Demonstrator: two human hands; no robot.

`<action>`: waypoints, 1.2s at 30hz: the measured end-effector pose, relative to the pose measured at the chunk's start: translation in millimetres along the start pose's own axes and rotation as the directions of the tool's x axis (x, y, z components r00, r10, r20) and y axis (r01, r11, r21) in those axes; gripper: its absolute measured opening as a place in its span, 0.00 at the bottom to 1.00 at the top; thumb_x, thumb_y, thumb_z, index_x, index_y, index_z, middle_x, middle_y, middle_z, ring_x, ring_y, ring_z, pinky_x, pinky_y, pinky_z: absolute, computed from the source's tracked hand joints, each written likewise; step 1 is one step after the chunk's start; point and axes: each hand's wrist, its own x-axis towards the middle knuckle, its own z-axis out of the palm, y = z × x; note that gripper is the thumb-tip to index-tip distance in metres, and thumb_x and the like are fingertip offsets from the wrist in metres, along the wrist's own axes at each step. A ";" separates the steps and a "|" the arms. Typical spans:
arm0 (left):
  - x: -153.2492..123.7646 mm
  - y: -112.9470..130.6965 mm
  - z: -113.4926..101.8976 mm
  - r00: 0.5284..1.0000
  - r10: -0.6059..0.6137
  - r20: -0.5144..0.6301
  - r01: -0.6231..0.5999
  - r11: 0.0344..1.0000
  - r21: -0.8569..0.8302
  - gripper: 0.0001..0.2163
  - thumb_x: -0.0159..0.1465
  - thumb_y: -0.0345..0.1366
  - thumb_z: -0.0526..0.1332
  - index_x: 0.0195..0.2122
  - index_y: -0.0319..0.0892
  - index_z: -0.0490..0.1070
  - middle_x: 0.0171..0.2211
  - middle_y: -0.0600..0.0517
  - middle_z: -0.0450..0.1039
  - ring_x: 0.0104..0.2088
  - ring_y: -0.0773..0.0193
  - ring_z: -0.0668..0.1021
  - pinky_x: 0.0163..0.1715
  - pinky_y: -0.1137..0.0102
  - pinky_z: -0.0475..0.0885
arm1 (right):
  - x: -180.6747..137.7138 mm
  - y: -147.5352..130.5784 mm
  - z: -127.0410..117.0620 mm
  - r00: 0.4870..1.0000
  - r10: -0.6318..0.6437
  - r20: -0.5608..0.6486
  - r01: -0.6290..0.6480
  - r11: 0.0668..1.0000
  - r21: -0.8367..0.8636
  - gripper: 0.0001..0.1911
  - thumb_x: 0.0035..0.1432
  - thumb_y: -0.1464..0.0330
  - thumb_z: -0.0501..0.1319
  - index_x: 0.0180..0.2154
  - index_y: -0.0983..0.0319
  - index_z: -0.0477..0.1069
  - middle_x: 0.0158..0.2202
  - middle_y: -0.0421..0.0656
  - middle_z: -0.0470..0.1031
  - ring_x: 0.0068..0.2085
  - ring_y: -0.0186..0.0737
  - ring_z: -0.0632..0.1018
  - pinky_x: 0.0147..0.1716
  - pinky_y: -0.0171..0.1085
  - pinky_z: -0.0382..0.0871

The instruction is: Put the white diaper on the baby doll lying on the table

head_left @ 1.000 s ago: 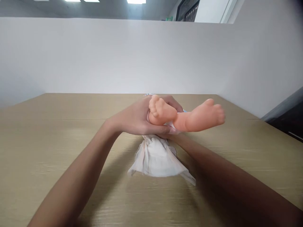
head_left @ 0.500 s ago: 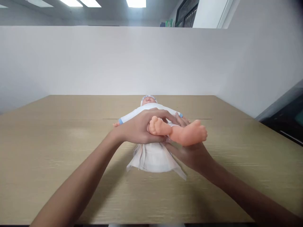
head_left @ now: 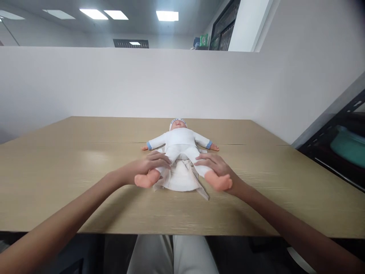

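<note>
A baby doll [head_left: 181, 137] lies on its back on the table, head away from me, in a white suit with blue cuffs and a patterned white cap. Its legs are spread apart, with the bare feet towards me. My left hand [head_left: 146, 165] is closed over the doll's leg on the left, fingers across the white trouser leg. Over the leg on the right, my right hand [head_left: 218, 165] is closed in the same way. An unfolded white diaper [head_left: 182, 179] lies under the doll's bottom, its near end spread out between the legs; the rest is hidden beneath the body.
The wooden table [head_left: 85, 182] has its near edge just in front of my lap. A white partition [head_left: 159, 83] rises behind it. At the right stands a dark rack [head_left: 327, 148] with a teal object [head_left: 349, 146] on it.
The doll's feet, earlier raised and close together in my hands, are now lowered and apart. My hands have separated, one on each leg. The view has tilted, showing my lap.
</note>
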 end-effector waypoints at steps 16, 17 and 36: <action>-22.8 -8.2 26.9 0.995 -0.025 0.094 0.020 0.998 0.055 0.39 0.63 0.15 0.59 0.73 0.55 0.67 0.71 0.47 0.70 0.72 0.48 0.69 0.66 0.52 0.75 | -32.1 9.1 22.2 0.985 -0.090 0.145 0.087 0.996 0.025 0.25 0.71 0.78 0.55 0.61 0.53 0.79 0.70 0.48 0.74 0.73 0.49 0.70 0.68 0.53 0.72; -21.7 -7.0 25.6 0.995 -0.041 0.096 0.037 0.999 0.039 0.38 0.64 0.16 0.59 0.72 0.55 0.68 0.71 0.48 0.71 0.71 0.49 0.70 0.65 0.53 0.75 | -30.6 10.2 18.5 0.984 -0.085 0.157 0.078 0.996 0.048 0.26 0.71 0.79 0.54 0.61 0.53 0.79 0.69 0.47 0.74 0.73 0.48 0.70 0.68 0.52 0.72; -3.4 29.1 40.6 0.966 -0.258 0.011 0.257 0.965 0.049 0.32 0.59 0.55 0.77 0.59 0.46 0.71 0.59 0.45 0.74 0.59 0.42 0.71 0.58 0.52 0.72 | -4.8 -64.4 17.1 0.963 0.241 0.122 -0.221 0.962 -0.158 0.23 0.68 0.79 0.58 0.59 0.61 0.78 0.55 0.53 0.83 0.55 0.54 0.81 0.54 0.49 0.75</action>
